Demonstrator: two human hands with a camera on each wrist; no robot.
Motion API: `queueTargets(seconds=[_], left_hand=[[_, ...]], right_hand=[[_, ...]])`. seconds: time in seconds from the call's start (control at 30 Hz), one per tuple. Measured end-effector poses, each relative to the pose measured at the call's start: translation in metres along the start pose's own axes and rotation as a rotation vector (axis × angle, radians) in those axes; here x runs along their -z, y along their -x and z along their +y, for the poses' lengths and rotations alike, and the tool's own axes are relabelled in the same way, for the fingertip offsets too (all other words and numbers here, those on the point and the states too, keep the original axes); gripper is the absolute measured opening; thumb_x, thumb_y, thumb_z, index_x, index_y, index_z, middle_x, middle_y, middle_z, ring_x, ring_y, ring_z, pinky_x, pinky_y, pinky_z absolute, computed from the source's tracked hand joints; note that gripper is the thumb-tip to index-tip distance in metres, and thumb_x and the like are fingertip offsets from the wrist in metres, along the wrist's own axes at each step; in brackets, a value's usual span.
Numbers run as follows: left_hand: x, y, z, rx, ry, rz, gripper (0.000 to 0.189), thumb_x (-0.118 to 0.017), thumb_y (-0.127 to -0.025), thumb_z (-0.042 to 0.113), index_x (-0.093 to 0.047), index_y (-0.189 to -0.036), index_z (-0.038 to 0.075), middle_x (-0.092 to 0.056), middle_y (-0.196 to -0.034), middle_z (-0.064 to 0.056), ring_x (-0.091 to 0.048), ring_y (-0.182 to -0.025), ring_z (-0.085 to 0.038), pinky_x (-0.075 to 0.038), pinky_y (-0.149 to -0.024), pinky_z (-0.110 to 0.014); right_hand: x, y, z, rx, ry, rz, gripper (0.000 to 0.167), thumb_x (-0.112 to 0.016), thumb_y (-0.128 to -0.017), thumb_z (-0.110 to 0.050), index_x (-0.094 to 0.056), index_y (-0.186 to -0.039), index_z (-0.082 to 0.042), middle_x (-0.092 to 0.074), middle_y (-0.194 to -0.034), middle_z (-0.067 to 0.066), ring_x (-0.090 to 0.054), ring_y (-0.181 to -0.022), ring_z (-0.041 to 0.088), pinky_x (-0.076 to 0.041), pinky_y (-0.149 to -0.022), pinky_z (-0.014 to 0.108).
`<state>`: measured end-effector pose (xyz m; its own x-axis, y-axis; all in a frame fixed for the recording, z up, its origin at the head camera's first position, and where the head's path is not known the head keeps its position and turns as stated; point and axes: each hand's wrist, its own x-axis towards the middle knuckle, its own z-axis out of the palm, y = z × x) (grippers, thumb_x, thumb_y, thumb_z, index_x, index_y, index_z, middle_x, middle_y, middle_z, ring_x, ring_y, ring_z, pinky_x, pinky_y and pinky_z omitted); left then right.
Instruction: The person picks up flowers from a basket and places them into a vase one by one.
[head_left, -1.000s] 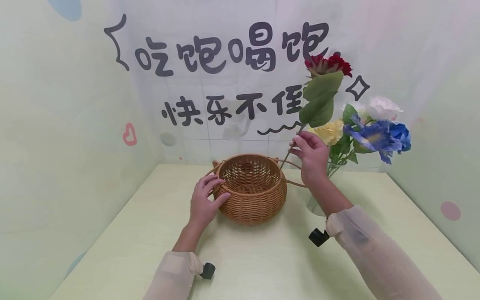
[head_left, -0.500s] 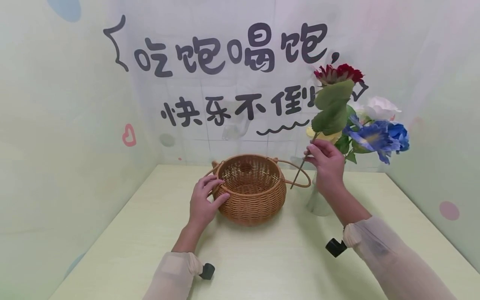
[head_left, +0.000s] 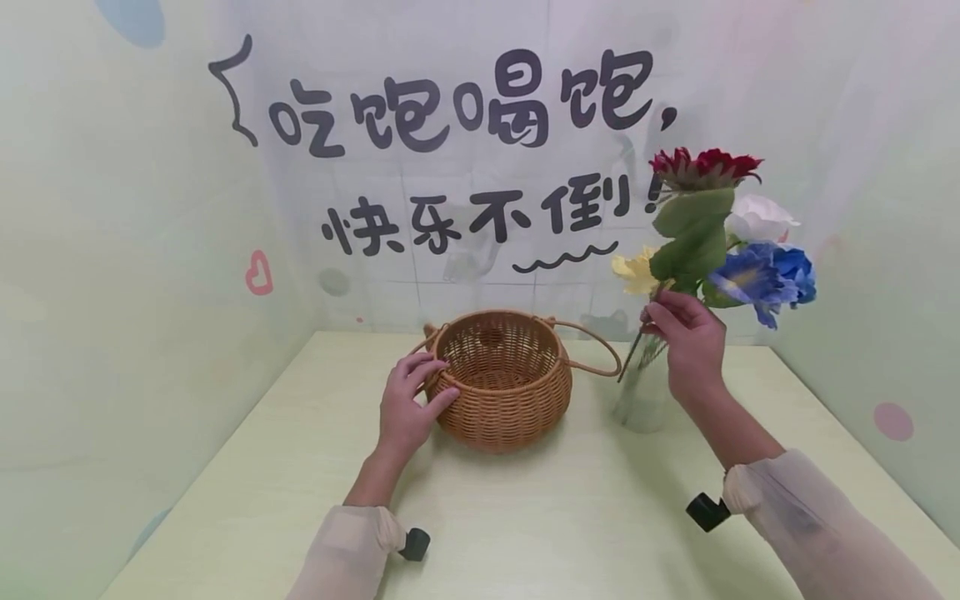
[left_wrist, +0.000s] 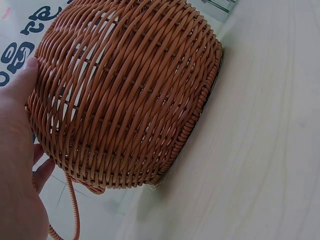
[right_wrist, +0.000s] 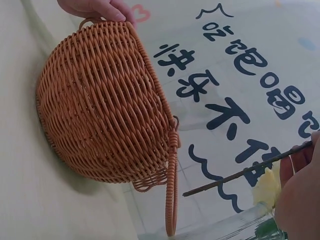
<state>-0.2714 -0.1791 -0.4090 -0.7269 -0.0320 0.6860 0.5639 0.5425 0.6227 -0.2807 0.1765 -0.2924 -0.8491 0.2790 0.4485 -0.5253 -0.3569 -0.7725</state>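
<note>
A round brown wicker basket [head_left: 504, 421] stands on the pale table. At its left rim, my left hand [head_left: 407, 408] holds it, thumb toward the front; in the left wrist view the thumb [left_wrist: 27, 75] lies against the weave. Right of the basket, my right hand [head_left: 693, 343] pinches the stem of an artificial red flower [head_left: 708, 171] with broad green leaves. Its head points up, and the bare stem end [right_wrist: 200, 189] hangs free beside the basket handle [right_wrist: 171, 195]. Directly behind that stem is a clear glass vase [head_left: 641, 408].
In the vase stand a yellow flower [head_left: 636, 271], a white flower [head_left: 761, 218] and blue flowers [head_left: 765, 279]. A wicker handle [head_left: 600, 371] sticks out from the basket's right side. Behind the table [head_left: 480, 517] hangs a white backdrop [head_left: 465, 192] with dark lettering.
My right hand has carried the red flower rightward and somewhat lower, from beside the basket rim to in front of the vase. My left hand and the basket have stayed put.
</note>
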Motion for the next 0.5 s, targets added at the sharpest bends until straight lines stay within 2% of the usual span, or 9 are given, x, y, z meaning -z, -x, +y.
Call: queueTargets(seconds=[0.2, 0.5], left_hand=[[0.0, -0.001, 0.001, 0.004, -0.005, -0.005, 0.034, -0.08, -0.083, 0.028, -0.07, -0.111, 0.013, -0.052, -0.13, -0.004, -0.045, -0.124, -0.023, -0.05, -0.093, -0.044], [0.0, 0.0, 0.0, 0.009, -0.006, -0.001, 0.032, -0.078, -0.084, 0.028, -0.07, -0.111, 0.012, -0.052, -0.13, -0.007, -0.045, -0.123, -0.024, -0.049, -0.094, -0.045]], right_hand=[[0.014, 0.0, -0.006, 0.02, 0.01, 0.037, 0.01, -0.063, -0.086, 0.015, -0.068, -0.09, 0.007, -0.069, -0.077, 0.009, -0.066, -0.067, 0.019, -0.056, -0.061, 0.026], [0.024, -0.009, -0.019, 0.117, -0.051, 0.067, 0.013, -0.064, -0.084, 0.017, -0.069, -0.086, 0.006, -0.067, -0.078, 0.011, -0.066, -0.066, 0.019, -0.056, -0.061, 0.026]])
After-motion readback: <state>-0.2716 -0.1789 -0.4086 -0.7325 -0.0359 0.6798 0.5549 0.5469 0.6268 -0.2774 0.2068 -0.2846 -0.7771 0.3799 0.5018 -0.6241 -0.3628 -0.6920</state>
